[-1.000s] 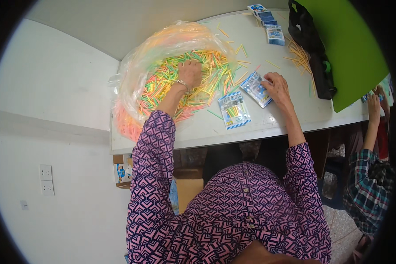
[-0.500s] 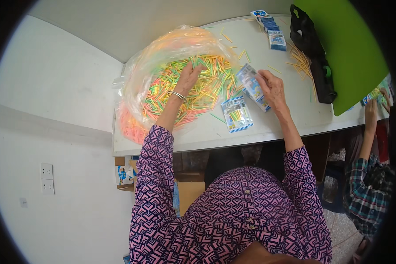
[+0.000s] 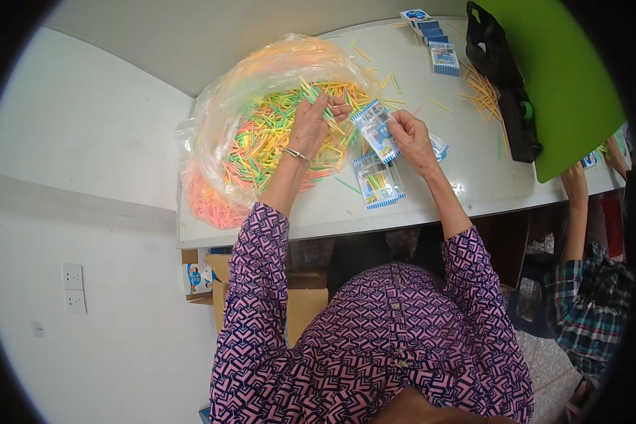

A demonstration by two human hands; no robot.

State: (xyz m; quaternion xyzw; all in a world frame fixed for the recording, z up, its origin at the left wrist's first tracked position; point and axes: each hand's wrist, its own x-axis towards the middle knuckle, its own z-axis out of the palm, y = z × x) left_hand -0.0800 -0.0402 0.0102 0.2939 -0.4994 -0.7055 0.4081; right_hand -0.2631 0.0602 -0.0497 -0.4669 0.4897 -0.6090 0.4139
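My left hand [image 3: 314,126] is closed round a small bunch of thin coloured sticks [image 3: 308,90], above a big clear plastic bag [image 3: 208,141] heaped with loose yellow, green and pink sticks [image 3: 258,159]. In my right hand [image 3: 411,140] a small blue and white packet [image 3: 376,131] is pinched by its right side, its striped top edge toward the bag. Below it on the table lies a second packet [image 3: 379,187], with sticks showing through its clear window. Another packet [image 3: 439,148] lies partly hidden behind my right hand.
Stacked blue and white packets [image 3: 431,42] stand at the far side of the white table [image 3: 487,187]. Loose yellow sticks [image 3: 482,99] lie beside a black plastic holder [image 3: 509,92] and a green divider [image 3: 579,85]. At right, another person's hand [image 3: 576,182] works. Cardboard boxes [image 3: 307,307] sit below the table.
My left hand has risen off the heap and moved right with sticks in it. My right hand has brought the packet left toward it, leaving another packet on the table.
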